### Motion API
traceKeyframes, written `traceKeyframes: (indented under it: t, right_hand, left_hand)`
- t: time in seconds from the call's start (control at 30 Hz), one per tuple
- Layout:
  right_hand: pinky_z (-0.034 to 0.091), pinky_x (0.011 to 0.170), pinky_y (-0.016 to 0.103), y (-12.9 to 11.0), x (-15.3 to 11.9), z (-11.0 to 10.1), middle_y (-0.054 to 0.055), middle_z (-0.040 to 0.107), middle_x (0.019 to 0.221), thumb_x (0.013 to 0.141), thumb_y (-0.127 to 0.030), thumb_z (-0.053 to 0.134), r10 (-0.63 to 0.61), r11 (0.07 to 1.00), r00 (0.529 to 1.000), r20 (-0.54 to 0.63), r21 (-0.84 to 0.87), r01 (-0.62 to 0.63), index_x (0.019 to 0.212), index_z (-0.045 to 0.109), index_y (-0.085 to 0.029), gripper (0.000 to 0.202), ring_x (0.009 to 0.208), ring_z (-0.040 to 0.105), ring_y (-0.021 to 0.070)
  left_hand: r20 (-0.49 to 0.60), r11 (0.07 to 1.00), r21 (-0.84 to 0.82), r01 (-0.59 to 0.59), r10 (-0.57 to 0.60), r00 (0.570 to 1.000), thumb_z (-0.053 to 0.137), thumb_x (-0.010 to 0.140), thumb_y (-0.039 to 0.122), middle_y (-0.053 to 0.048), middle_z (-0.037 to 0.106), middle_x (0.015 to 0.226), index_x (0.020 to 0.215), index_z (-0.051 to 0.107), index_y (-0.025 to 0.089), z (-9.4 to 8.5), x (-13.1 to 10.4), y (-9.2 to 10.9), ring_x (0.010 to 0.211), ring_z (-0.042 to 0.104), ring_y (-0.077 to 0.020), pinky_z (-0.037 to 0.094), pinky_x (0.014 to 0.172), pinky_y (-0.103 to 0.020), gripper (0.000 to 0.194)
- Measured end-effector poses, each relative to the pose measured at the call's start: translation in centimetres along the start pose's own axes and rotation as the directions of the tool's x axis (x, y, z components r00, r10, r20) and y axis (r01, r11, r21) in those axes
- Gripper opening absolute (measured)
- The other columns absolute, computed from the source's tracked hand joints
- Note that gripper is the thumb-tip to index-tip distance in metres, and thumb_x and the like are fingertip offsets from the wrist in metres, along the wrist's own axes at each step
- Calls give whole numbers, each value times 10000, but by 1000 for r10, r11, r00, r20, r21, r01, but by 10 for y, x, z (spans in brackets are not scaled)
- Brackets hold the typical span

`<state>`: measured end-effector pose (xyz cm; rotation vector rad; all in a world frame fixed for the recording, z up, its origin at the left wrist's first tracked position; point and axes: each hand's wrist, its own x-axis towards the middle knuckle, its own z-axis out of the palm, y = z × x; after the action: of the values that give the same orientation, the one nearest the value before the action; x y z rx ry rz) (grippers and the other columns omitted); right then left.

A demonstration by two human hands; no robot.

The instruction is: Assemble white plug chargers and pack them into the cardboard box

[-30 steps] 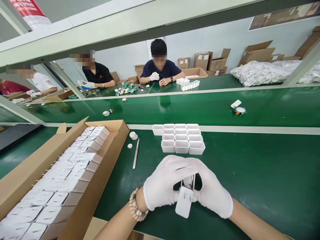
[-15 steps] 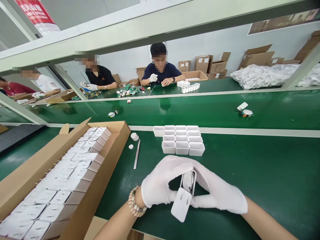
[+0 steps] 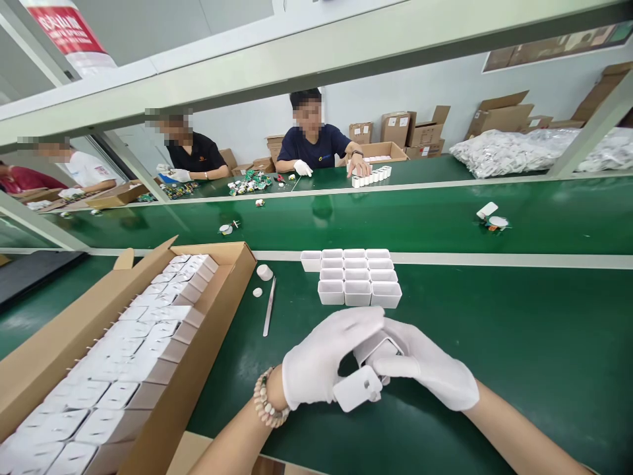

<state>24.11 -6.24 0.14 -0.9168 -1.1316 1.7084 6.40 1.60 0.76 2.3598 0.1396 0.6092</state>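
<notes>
In white gloves, my two hands meet above the green bench, around a small white plastic case (image 3: 370,348). My right hand (image 3: 430,366) is closed on the case, with its thumb across the near side. A flat white cover plate (image 3: 353,391) with small slots sticks out below, turned toward me. My left hand (image 3: 316,359) curls around the left side, gripping the plate near its thumb; its other fingers lie against the case. Fingers and glove hide most of the case's inside. Beyond my hands, open white cases (image 3: 357,292) stand in rows.
A long cardboard box (image 3: 225,316) of closed white units is at left. Tweezers (image 3: 270,307) and a round white part (image 3: 264,272) lie beside it. Behind runs a green conveyor (image 3: 395,224) carrying loose circuit parts (image 3: 496,222). Co-workers sit across it.
The case has tilted and turned between my hands, and the cover plate has swung from upright to sideways. My right thumb has moved up onto the case. A co-worker's hand has reached to white parts.
</notes>
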Motion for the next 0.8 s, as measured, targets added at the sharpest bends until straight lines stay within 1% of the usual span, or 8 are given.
traceKeyframes:
  t: [0.07, 0.13, 0.2, 0.33, 0.43, 0.53, 0.7, 0.8]
  right_hand:
    - [473, 658, 294, -1, -2, 2, -4, 641, 818, 786, -219, 687, -43, 997, 996, -84, 61, 48, 1226, 520, -220, 471, 720, 579, 152]
    - [492, 726, 314, 2, -3, 5, 3, 652, 880, 797, -257, 692, -65, 995, 983, -169, 69, 78, 1279, 478, -249, 528, 782, 594, 166]
    - [488, 836, 334, 8, -3, 7, 13, 658, 975, 798, -279, 697, -105, 993, 963, -248, 18, 113, 1270, 491, -267, 515, 898, 604, 187]
    - [459, 946, 346, 21, 0, 12, 21, 636, 1139, 787, -309, 708, -194, 981, 915, -353, -86, 174, 1203, 535, -282, 451, 1063, 582, 222]
    - [486, 908, 344, 24, 2, 17, 24, 655, 1108, 814, -308, 677, -245, 969, 900, -360, -111, 219, 1128, 566, -272, 335, 1028, 606, 225]
    - [492, 901, 334, 21, 3, 20, 26, 654, 1130, 842, -280, 642, -299, 954, 900, -316, -129, 272, 1086, 592, -263, 250, 1037, 605, 222]
    - [501, 885, 330, 19, 2, 22, 27, 653, 1139, 864, -270, 616, -274, 962, 905, -326, -107, 253, 1076, 603, -258, 213, 1035, 609, 221]
    - [511, 872, 352, 23, 3, 19, 36, 651, 1132, 858, -317, 622, -212, 977, 912, -352, -60, 203, 1084, 591, -257, 235, 1025, 615, 234]
  left_hand:
    - [-57, 987, -51, 154, -157, 986, 815, 609, 351, -124, 320, 1476, 1458, 213, 263, 3, -5, -2, 1340, 329, -335, 290, 1113, -487, 1045]
    - [-82, 944, -186, 272, -291, 953, 849, 549, 382, -117, 286, 1490, 1461, 210, 269, 10, -8, -1, 1359, 287, -350, 252, 1131, -505, 1120]
    - [-102, 850, -401, 342, -413, 905, 843, 567, 365, -112, 328, 1465, 1456, 229, 273, 20, -8, 3, 1343, 316, -349, 261, 1128, -509, 1083]
    - [-54, 623, -670, 404, -583, 811, 737, 722, 314, -98, 553, 1255, 1452, 228, 289, 39, -5, 12, 1111, 570, -281, 474, 964, -461, 890]
    - [-30, 549, -737, 394, -608, 793, 733, 729, 287, -61, 651, 1092, 1339, 435, 275, 44, 1, 17, 1017, 625, -252, 523, 897, -407, 679]
    - [-51, 555, -736, 388, -618, 785, 760, 697, 257, -54, 656, 1112, 1183, 587, 257, 43, 4, 17, 1072, 602, -263, 524, 898, -373, 515]
    - [13, 515, -736, 439, -638, 770, 736, 728, 248, -53, 676, 1009, 1188, 593, 234, 43, 2, 11, 951, 637, -225, 537, 840, -353, 482]
    - [21, 557, -712, 428, -592, 806, 749, 714, 238, -51, 668, 1029, 1209, 567, 238, 43, 3, 9, 963, 632, -223, 531, 866, -371, 528]
